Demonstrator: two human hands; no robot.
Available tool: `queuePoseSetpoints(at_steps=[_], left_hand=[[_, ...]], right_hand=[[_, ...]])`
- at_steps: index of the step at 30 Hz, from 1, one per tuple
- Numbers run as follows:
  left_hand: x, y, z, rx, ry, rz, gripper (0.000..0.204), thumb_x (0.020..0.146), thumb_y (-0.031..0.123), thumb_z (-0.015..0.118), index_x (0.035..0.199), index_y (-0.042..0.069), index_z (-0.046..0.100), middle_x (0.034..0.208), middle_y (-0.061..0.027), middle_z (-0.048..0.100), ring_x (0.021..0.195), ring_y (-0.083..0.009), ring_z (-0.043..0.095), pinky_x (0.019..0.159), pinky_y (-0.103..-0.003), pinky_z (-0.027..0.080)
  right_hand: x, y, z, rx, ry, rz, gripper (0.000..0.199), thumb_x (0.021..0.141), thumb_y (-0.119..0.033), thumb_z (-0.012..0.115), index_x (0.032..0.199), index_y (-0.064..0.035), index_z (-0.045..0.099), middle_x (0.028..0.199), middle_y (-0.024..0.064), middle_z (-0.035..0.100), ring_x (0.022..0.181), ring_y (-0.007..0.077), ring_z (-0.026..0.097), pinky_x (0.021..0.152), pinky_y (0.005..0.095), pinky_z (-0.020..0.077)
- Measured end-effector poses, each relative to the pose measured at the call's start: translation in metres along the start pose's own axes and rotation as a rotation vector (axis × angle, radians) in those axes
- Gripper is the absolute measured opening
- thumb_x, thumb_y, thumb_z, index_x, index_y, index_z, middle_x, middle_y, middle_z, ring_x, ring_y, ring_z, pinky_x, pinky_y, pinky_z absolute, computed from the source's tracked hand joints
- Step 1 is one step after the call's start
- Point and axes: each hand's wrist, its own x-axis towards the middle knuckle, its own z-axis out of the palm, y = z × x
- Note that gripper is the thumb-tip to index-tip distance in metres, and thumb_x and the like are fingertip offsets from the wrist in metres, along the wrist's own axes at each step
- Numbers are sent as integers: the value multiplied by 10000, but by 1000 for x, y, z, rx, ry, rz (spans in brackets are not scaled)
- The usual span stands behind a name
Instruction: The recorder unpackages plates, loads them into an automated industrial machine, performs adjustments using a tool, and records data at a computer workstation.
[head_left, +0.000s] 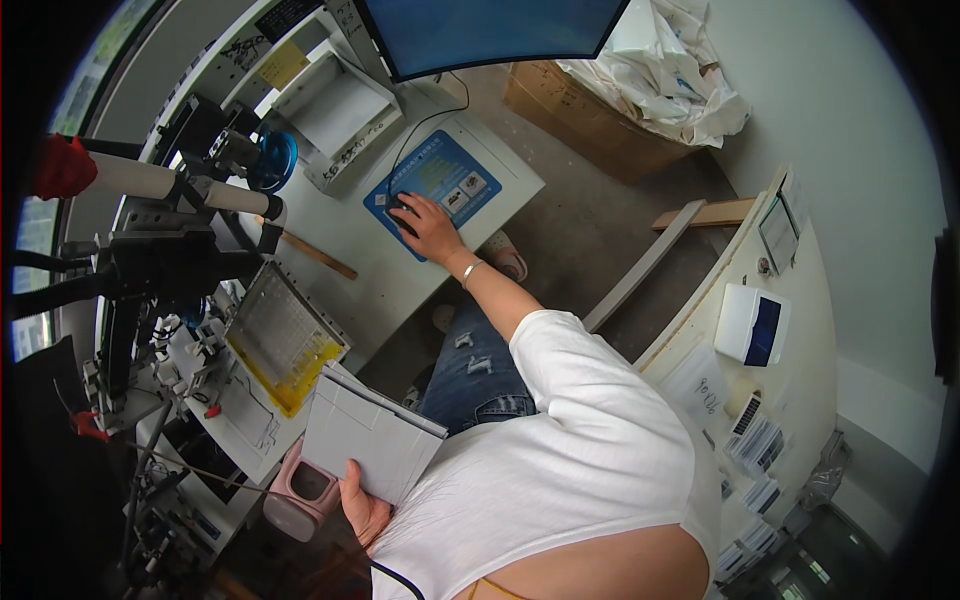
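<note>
On a blue printed mouse pad [465,172], my right hand [430,230] rests over a dark computer mouse [403,217]. Its fingers curl around the mouse and partly cover it. My left hand [366,508] grips the lower edge of a flat light-grey rectangular stack of panels or boards [365,432], held against my torso. The thumb lies on its upper face, while the other fingers are hidden beneath. Just beside this stack is a metal-framed screen [285,325] with a yellow-stained edge.
A monitor [490,35] stands beyond the desk [515,190]. Left are a white tray [335,110], a wooden stick [318,256] and a dark machine [150,265]. A pink bin [300,500] sits below. A carton [590,115] stands behind; another table [690,320] is right.
</note>
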Motion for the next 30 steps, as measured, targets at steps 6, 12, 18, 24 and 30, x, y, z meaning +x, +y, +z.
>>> queuePoseSetpoints(at_steps=[6, 12, 18, 24, 30], left_hand=[[0, 1, 5, 29, -5, 11, 555, 856, 223, 628, 1328, 92, 369, 1286, -75, 482, 1201, -259, 441, 1026, -451, 350], [0, 2, 8, 50, 6, 16, 544, 864, 221, 617, 1330, 97, 364, 1284, -74, 483, 1199, -260, 444, 1024, -458, 353], [0, 4, 10, 52, 11, 6, 524, 871, 225, 610, 1322, 108, 372, 1282, -68, 485, 1192, -260, 452, 1016, -472, 361], [1, 4, 9, 28, -9, -4, 521, 868, 224, 614, 1317, 111, 377, 1275, -69, 488, 1188, -261, 456, 1008, -480, 368], [1, 4, 13, 40, -6, -17, 545, 856, 234, 632, 1316, 98, 373, 1265, -76, 494, 1183, -268, 462, 1002, -480, 376]], right_hand=[[1, 0, -1, 18, 0, 3, 373, 765, -156, 647, 1129, -161, 568, 1277, 76, 473, 1200, 310, 434, 981, 425, 383], [3, -1, -1, 19, 13, 0, 363, 755, -144, 646, 1111, -160, 574, 1266, 78, 479, 1191, 307, 440, 981, 422, 384], [1, 0, -1, 25, 16, -13, 348, 748, -135, 643, 1089, -160, 582, 1254, 76, 490, 1188, 303, 443, 979, 427, 382], [1, 0, -2, 36, 30, -25, 339, 731, -136, 648, 1064, -156, 586, 1234, 77, 500, 1174, 295, 454, 970, 427, 381], [0, -1, -3, -24, 60, -46, 337, 717, -146, 646, 1049, -153, 589, 1209, 80, 507, 1144, 286, 457, 970, 420, 351]])
